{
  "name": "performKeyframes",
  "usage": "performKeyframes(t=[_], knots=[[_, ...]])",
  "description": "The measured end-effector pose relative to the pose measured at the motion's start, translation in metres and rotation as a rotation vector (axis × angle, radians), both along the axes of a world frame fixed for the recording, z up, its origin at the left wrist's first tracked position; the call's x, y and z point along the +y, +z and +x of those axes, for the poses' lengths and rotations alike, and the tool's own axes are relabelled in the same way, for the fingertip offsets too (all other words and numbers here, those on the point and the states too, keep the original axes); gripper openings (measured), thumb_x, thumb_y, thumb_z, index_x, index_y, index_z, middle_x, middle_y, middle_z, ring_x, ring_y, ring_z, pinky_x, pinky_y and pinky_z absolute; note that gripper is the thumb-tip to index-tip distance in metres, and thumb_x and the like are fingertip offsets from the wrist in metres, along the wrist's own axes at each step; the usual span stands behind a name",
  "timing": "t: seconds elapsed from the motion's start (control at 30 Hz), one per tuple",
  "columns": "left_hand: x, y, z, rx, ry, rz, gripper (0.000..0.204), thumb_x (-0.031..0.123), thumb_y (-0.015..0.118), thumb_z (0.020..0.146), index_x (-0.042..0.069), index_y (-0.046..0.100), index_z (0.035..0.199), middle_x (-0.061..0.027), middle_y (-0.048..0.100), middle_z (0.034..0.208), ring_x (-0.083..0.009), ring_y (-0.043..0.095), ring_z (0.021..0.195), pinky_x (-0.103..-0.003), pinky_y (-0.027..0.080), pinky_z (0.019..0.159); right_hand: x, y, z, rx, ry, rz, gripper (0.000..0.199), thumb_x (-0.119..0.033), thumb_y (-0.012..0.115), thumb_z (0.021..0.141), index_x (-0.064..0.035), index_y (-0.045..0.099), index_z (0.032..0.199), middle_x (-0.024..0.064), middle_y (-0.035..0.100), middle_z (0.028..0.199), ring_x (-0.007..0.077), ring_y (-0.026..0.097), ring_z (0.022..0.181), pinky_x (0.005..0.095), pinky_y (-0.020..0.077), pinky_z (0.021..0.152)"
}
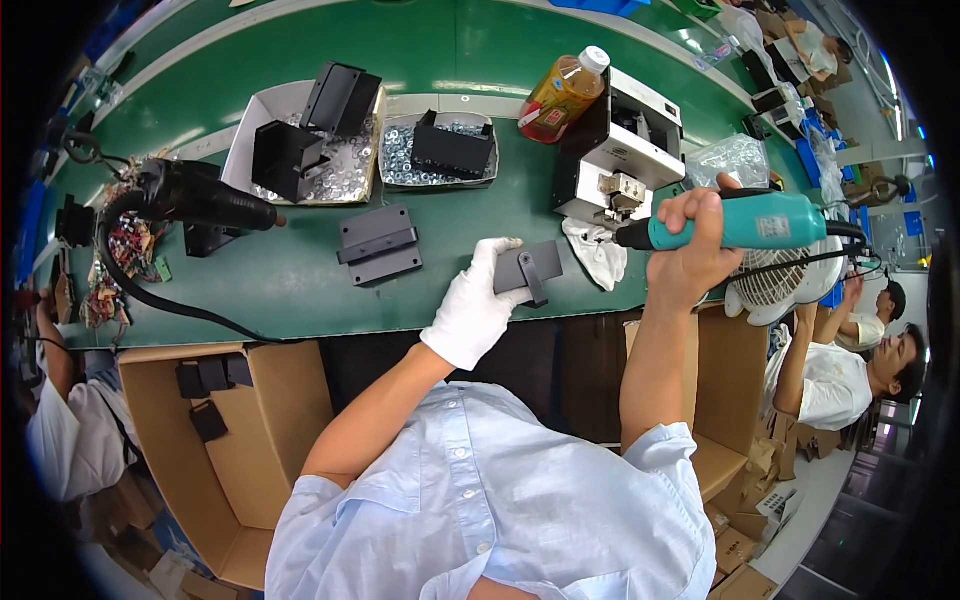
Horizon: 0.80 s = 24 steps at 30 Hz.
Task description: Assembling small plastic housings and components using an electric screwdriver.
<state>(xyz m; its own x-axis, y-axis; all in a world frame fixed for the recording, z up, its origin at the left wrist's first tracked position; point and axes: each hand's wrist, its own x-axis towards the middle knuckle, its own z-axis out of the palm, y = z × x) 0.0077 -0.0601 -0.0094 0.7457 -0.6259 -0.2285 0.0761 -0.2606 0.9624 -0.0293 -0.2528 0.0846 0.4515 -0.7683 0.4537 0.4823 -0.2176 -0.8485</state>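
My left hand (pixel 482 300), in a white glove, grips a black metal bracket (pixel 540 262) with a small arm bolted on its face, just above the table's front edge. Bare, my right hand (pixel 700 238) is wrapped round a teal electric screwdriver (pixel 770 222), its black nose pointing left. That nose is close to a white-and-black machine (pixel 625 165) with a metal fitting at its front. A white glove (pixel 598 255) lies below the machine. Left of my gloved hand, more black brackets (pixel 380 245) rest on the green table (pixel 320 310).
Two open boxes of washers and small hardware, a white box (pixel 240 150) and a smaller box (pixel 438 185), hold black brackets. A bottle (pixel 562 98) stands beside the machine. A black screwdriver (pixel 205 195) hangs at left, a fan (pixel 775 285) at right. Cardboard cartons (pixel 290 420) flank me; co-workers sit both sides.
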Motion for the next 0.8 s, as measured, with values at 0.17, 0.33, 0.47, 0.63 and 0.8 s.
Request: performKeyframes(t=[0.17,0.33,0.47,0.63,0.8], knots=[[-0.002,-0.008,-0.003,-0.034,0.008,0.023,0.054,0.007,0.071,0.08,0.013,0.042,0.126,-0.0156,0.065,0.109,-0.0361,0.065,0.092,-0.042,0.05,0.08,0.025,0.014,0.001,-0.071,0.148,0.079,0.033,-0.007,0.056,0.087,-0.001,0.046,0.117,0.0028,0.052,0.07,0.0115,0.045,0.05,0.0261,0.0413,0.053],[-0.002,-0.009,-0.004,-0.049,0.001,0.011,0.054,0.005,0.069,0.08,0.014,0.042,0.126,-0.0153,0.066,0.107,-0.0367,0.066,0.089,-0.043,0.05,0.077,0.056,0.012,0.008,-0.096,0.232,0.129,0.033,-0.002,0.058,0.083,0.0019,0.048,0.114,0.0052,0.054,0.065,0.0123,0.047,0.047,0.0244,0.0402,0.046],[-0.001,-0.009,-0.003,-0.081,-0.003,0.01,0.054,0.004,0.069,0.08,0.014,0.041,0.125,-0.0154,0.066,0.105,-0.0371,0.066,0.088,-0.043,0.05,0.075,0.071,0.005,0.011,0.086,0.246,-0.031,0.034,-0.003,0.057,0.085,-0.0004,0.045,0.117,0.0059,0.053,0.069,0.0119,0.045,0.049,0.0269,0.0407,0.05],[-0.002,-0.014,-0.004,-0.101,0.0,0.001,0.055,0.004,0.069,0.079,0.014,0.04,0.125,-0.0153,0.067,0.102,-0.0378,0.066,0.085,-0.044,0.05,0.072,0.075,-0.001,0.015,0.079,0.27,-0.05,0.035,-0.001,0.056,0.084,0.0,0.045,0.117,0.0073,0.054,0.069,0.0121,0.044,0.049,0.027,0.0405,0.049],[-0.002,-0.016,-0.005,-0.15,0.01,-0.004,0.055,0.004,0.069,0.08,0.013,0.04,0.125,-0.0151,0.067,0.1,-0.0382,0.067,0.083,-0.044,0.05,0.069,0.074,-0.006,0.017,0.068,0.297,-0.063,0.035,0.0,0.056,0.083,-0.0003,0.045,0.117,0.0073,0.054,0.069,0.0122,0.044,0.049,0.0267,0.0404,0.049]])
